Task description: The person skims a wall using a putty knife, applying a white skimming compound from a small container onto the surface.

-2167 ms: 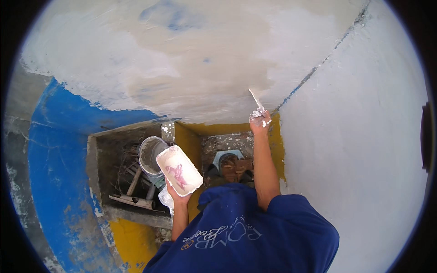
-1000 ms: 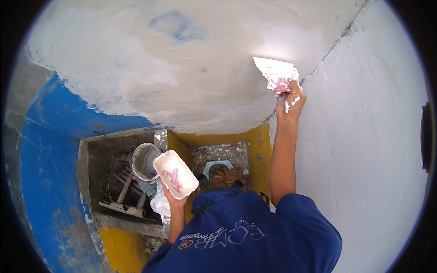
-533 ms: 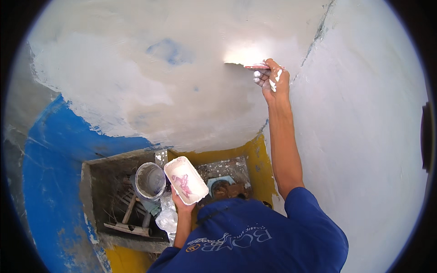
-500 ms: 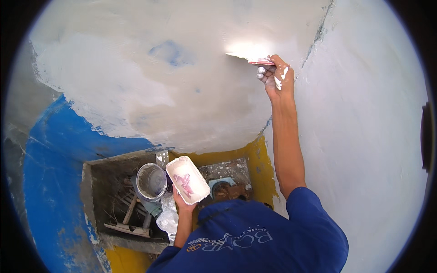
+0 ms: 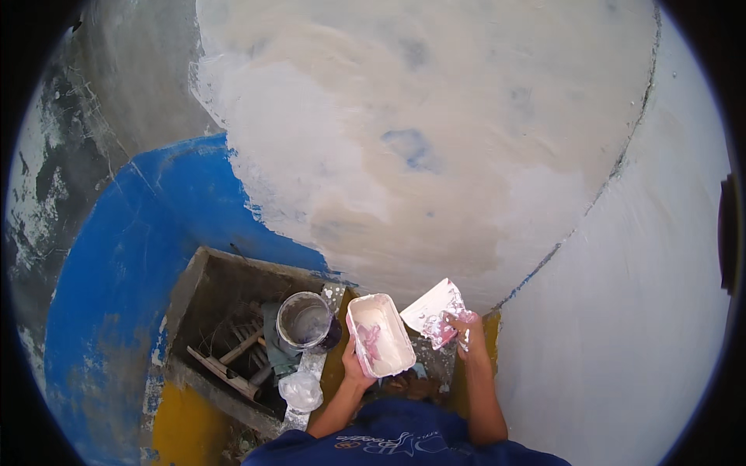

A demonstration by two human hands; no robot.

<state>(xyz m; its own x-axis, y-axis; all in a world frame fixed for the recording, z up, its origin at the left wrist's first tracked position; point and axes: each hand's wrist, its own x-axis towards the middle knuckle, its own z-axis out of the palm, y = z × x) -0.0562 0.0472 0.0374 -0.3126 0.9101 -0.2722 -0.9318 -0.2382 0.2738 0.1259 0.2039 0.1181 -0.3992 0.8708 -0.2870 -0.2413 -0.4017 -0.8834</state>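
My left hand (image 5: 357, 363) grips a white rectangular tub (image 5: 398, 346) by its left side. A little pale putty with a pink patch lies inside the tub. Just right of it, my right hand (image 5: 467, 332) is closed on the handle end of a wide putty knife (image 5: 435, 311), its blade pointing up and left, close to the tub's rim. White putty smears the knife and my right fingers. Ahead stands a wall (image 5: 466, 210) coated in whitish and beige filler, with a few bluish spots showing through.
A round bucket (image 5: 305, 320) of grey-white material stands left of the tub on a speckled plank, with a clear plastic bag (image 5: 301, 391) beside it. A concrete box (image 5: 203, 291) holds sticks and debris. Blue-painted wall (image 5: 116, 241) lies left; a pale side wall (image 5: 606, 334) rises right.
My right hand has come down from the wall with the putty knife to beside the tub. The left hand still holds the tub; the whole view has shifted.
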